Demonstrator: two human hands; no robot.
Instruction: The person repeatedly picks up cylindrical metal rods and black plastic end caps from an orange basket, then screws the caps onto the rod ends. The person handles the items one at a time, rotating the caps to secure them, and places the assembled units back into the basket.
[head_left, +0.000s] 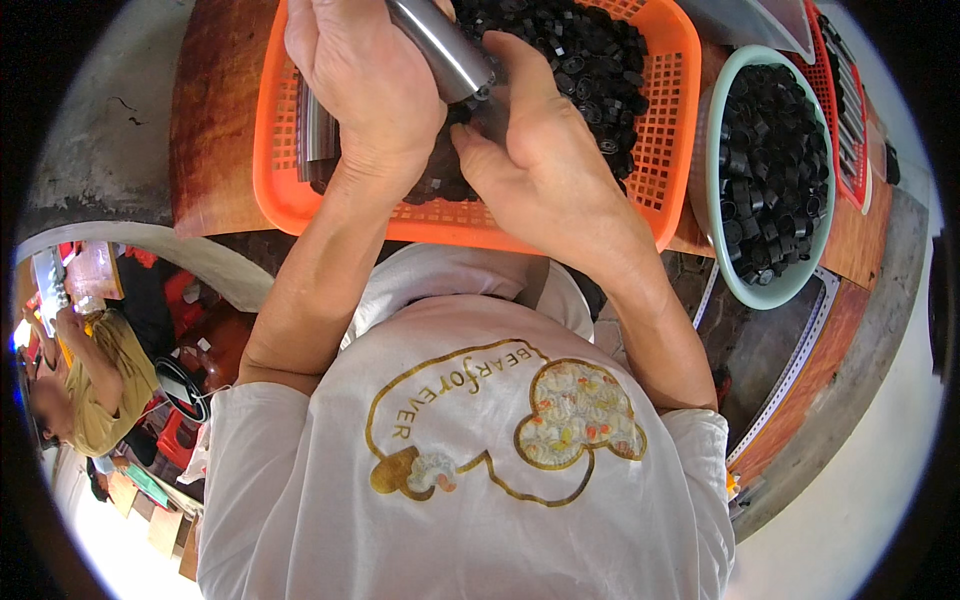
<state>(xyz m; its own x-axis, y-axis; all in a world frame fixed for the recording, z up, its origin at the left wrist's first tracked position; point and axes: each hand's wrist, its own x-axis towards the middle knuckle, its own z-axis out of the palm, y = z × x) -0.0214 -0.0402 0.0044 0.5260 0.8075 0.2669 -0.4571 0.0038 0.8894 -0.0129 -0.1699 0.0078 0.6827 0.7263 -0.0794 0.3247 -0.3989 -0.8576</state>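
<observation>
Left hand: yours, closed around a metal tube, fingers wrapped over its upper part.
Right hand: yours, thumb and fingers bent narrowly about the tube's lower end; whether they pinch a small part there is too dark to tell.
Metal tube: one, smooth, dark grey and shiny; gripped in your left hand, slanting down toward your right fingers, above the orange basket.
Orange basket: one, plastic, with perforated walls; directly beneath both your hands.
Basket contents, loose: black plastic ring-shaped caps, heaped beyond and beside your right hand.
Basket contents, long: silver tubes, lying at the side wall, just left of your left wrist.
Mint-green bowl: one, round, to the right of your right hand, near the basket; filled with similar black ring-shaped pieces.
Red basket: one, mesh-walled, farther right of your right hand, past the bowl; holds slim grey rods.
Translucent plastic container: one, beyond your right hand, partly in view; contents cannot be made out.
Wooden tabletop: brown, bare to the left of your left hand.
</observation>
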